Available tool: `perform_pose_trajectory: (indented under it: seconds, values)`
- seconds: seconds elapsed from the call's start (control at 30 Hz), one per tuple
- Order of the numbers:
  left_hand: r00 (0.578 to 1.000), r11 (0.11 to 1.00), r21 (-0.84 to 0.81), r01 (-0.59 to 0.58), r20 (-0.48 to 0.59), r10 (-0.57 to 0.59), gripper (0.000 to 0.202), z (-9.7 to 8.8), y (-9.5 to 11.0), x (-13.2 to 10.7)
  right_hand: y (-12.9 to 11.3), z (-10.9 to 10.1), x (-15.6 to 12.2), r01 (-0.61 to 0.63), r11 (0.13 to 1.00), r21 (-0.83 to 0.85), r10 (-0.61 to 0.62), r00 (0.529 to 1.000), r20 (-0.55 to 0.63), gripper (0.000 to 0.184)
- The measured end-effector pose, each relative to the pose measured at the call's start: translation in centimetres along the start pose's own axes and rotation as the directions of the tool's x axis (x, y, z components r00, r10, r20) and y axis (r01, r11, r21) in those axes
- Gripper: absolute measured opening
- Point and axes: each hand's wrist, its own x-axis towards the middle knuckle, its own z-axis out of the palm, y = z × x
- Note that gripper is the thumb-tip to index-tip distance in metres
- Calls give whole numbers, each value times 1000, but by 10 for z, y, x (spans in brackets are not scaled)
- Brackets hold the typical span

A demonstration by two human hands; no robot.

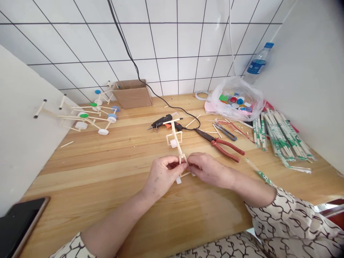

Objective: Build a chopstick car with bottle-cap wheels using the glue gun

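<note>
My left hand (164,174) and my right hand (206,169) meet at the middle of the wooden table (107,172). Both pinch the near end of a small frame of pale wooden sticks (177,141) with white bottle caps glued on as wheels. The frame points away from me toward a black hot glue gun (162,122) lying on the table. Red-handled pliers (220,144) lie just right of the frame.
Several finished stick-and-cap models (91,116) sit at the back left beside a cardboard box (132,94). A plastic bag of coloured caps (235,98), wrapped chopsticks (279,138), scissors (225,132) and a water bottle (258,62) are at the right. A dark phone (18,224) lies near left.
</note>
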Motion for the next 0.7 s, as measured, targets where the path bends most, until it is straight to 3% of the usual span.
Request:
perform_pose_trajectory:
  seconds: [0.3,0.7]
  values:
    - [999,999,-8,34,-33,-34,16,5,-3,1,0,0,-1,1,1000,-24,-1,1000,-1,18]
    - [995,997,70,-18,-99,25,13,10,0,-1,-4,-3,-1,-38,999,-8,38,999,5,16]
